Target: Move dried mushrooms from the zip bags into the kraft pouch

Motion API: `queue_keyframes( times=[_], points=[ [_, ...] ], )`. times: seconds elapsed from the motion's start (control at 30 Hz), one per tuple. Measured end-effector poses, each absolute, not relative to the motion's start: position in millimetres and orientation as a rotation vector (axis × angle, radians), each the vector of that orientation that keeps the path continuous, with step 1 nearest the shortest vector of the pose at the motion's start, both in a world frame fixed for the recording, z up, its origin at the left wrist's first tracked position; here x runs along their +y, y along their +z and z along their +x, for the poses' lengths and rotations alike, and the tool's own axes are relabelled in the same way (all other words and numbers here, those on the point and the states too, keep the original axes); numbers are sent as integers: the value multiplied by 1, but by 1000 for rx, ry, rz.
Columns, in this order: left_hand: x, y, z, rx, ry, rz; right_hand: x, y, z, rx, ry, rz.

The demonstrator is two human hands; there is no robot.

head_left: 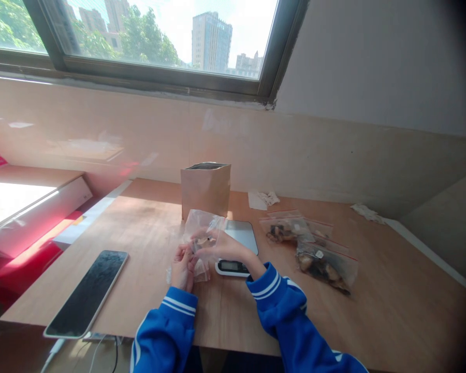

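I sit before the wooden desk (140,305), and both my hands are together over its middle, in front of the brown pouch (205,191). My left hand (184,268) is closed, with the fingertips pinching the lower left edge of a clear bag (202,220). This bag is raised above the desk, and small pieces show in it. The fingers of my right hand (227,246) are seen through its plastic; I cannot tell if they are inside it or behind it, nor whether they grip something. Below my hands lies another plastic bag (203,273), partly hidden. The scale (244,235) is under my right wrist, with its display facing me. The pouch stands upright, its top open. To the right of the scale lie filled bags (326,267) with red seal lines and brown pieces inside, overlapping one another. Some paper (258,201) lies near the wall. On my left rests a phone (87,295), dark in its screen, reaching over the front edge.
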State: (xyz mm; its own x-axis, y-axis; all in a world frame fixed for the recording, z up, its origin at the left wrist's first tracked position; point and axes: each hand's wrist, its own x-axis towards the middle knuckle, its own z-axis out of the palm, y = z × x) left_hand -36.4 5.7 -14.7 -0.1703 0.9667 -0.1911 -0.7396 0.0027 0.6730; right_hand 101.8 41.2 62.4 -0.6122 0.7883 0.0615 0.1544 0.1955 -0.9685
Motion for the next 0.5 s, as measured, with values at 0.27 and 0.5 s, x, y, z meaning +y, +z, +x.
queue_keyframes(
  times=[0.27, 0.5],
  points=[
    [4, -8, -35, 783, 1624, 418, 43, 52, 98, -1619, 1545, -917],
    [6, -13, -36, 739, 1612, 388, 44, 40, 97, -1393, 1673, -810]
  ],
)
